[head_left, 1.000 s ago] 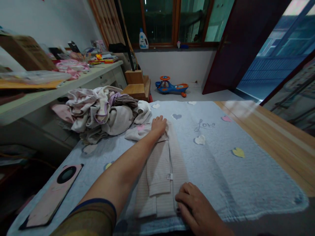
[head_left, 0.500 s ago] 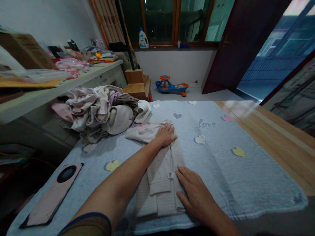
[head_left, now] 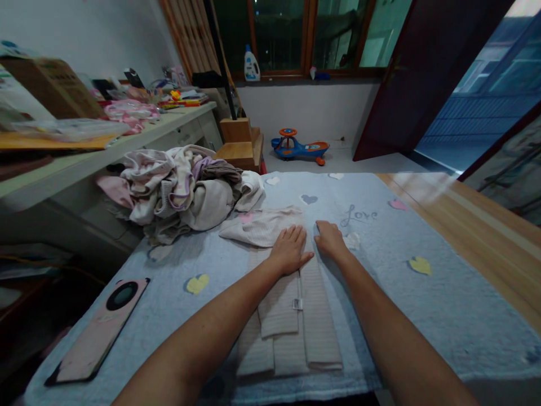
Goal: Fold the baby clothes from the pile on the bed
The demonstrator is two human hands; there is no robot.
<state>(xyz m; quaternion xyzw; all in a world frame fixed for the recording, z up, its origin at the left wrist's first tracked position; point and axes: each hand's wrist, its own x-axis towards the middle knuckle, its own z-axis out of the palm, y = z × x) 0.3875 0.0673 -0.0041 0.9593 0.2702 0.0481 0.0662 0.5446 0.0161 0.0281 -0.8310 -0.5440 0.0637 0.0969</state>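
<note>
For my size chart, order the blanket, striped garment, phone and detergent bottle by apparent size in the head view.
1. Blanket
2. Striped garment, under the left hand
3. Phone
4. Detergent bottle, farthest away

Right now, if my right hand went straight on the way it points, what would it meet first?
Your right hand would probably meet the far-right corner of the pale, striped cloth garment first, though the hand's height is unclear, so it may pass above.
</note>
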